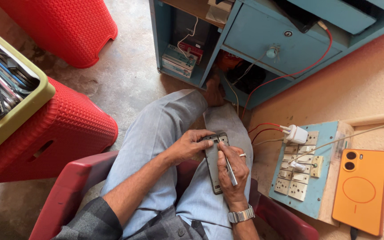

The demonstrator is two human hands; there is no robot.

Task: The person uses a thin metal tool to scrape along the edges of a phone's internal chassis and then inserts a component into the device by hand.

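An opened phone [213, 162] with its back cover off rests on my lap over light blue trousers. My left hand [187, 146] grips its upper left edge and steadies it. My right hand [233, 171], with a ring and a metal wristwatch, holds a thin metal tool [229, 167] like a pen, its tip touching the upper part of the phone's inside. I sit on a dark red plastic chair [74, 182].
A board of wall sockets [305, 171] with a white charger and red wires lies to the right, next to an orange phone [361, 191]. A blue cabinet [281, 44] stands ahead. Red plastic stools [63, 129] and a yellow-green tray [18, 111] of parts sit left.
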